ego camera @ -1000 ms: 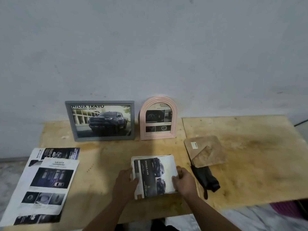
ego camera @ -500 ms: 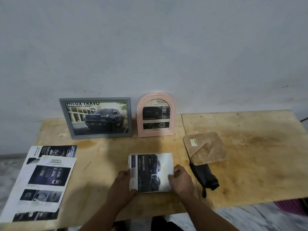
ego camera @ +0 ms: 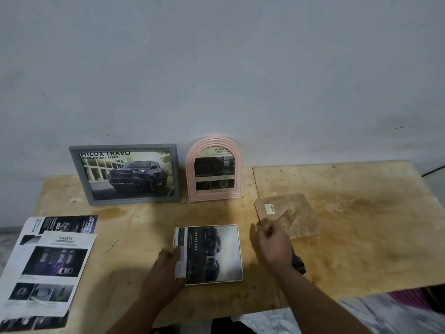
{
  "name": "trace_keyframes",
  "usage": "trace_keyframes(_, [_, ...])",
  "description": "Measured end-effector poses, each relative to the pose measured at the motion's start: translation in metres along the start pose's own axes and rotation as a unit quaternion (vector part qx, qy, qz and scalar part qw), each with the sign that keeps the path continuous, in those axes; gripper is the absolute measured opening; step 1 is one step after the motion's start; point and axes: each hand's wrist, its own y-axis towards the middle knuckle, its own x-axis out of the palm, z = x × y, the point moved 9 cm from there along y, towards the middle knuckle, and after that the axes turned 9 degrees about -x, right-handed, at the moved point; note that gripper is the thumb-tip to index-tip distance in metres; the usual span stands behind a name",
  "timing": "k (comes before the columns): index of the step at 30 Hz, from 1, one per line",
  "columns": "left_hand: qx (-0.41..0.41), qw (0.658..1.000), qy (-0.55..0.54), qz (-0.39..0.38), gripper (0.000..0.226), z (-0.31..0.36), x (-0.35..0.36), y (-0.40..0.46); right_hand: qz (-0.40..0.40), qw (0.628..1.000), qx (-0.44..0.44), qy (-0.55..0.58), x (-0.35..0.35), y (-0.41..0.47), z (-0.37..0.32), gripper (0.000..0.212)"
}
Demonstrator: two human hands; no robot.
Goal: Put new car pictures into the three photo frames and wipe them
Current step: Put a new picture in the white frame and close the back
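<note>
While the left hand rests at the near left edge of the third frame, fingers laid over its border and pressing it flat rather than curled round it, the right hand hangs just off the frame's right side, blurred, fingers loosely bent with nothing visibly in them. The frame lies flat near the front edge of the table, its car picture showing face up. Under the right wrist a dark cloth peeks out, and just beyond the hand lies a brown backing board. By the look of it, the step in hand is fetching one of these, either the board to close the frame or the cloth to wipe it. To do it well, the left hand should hold the frame steady so the picture does not slide, and the right should lift the board by an edge rather than drag it.

Loose car brochures overhang the near left corner and could be knocked off by a careless elbow. Open tabletop stretches to the right, good room for working. Farther back, the grey frame and the pink arched frame lean against the wall, side by side, both already filled.
</note>
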Motion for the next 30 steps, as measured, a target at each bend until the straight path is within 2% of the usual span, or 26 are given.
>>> trace_keyframes(2, [0.003,1.000,-0.003,0.008,0.095,0.000,0.000,-0.001,0.062,0.998,0.026,-0.014,-0.031,0.031,0.020,0.023])
trace_keyframes(3, [0.002,1.000,-0.005,0.009,0.096,-0.001,0.001,-0.001,0.070,0.995,0.062,-0.033,-0.042,0.047,0.035,0.037])
trace_keyframes(5, [-0.006,1.000,-0.009,0.008,0.096,0.000,0.004,-0.002,0.021,0.983,0.169,-0.074,-0.050,0.071,0.073,0.085])
trace_keyframes(7, [-0.018,1.000,-0.014,0.005,0.097,0.001,0.004,-0.004,-0.040,0.966,0.231,-0.112,-0.054,0.086,0.096,0.126])
trace_keyframes(8, [-0.024,1.000,-0.016,0.002,0.098,0.002,0.004,-0.004,-0.062,0.960,0.241,-0.126,-0.054,0.091,0.103,0.137])
trace_keyframes(10, [-0.038,0.999,-0.021,-0.004,0.099,0.003,0.004,-0.006,-0.089,0.954,0.248,-0.145,-0.050,0.098,0.115,0.144])
trace_keyframes(15, [-0.066,0.998,-0.020,-0.011,0.097,0.004,0.008,-0.007,-0.083,0.950,0.257,-0.157,-0.060,0.106,0.119,0.134])
trace_keyframes(19, [-0.080,0.996,-0.019,-0.029,0.100,0.007,0.008,-0.007,-0.072,0.978,0.193,-0.043,-0.071,0.109,0.120,0.122])
trace_keyframes(21, [-0.084,0.995,-0.034,-0.029,0.102,0.008,0.006,-0.008,-0.080,0.982,0.170,0.024,-0.076,0.110,0.121,0.103])
trace_keyframes(24, [-0.090,0.994,-0.058,-0.011,0.100,0.007,0.002,-0.008,-0.083,0.974,0.165,0.135,-0.082,0.104,0.121,0.062])
trace_keyframes(30, [-0.101,0.989,-0.105,0.017,0.089,0.004,0.002,-0.009,-0.094,0.931,0.158,0.315,-0.053,0.050,0.073,0.042])
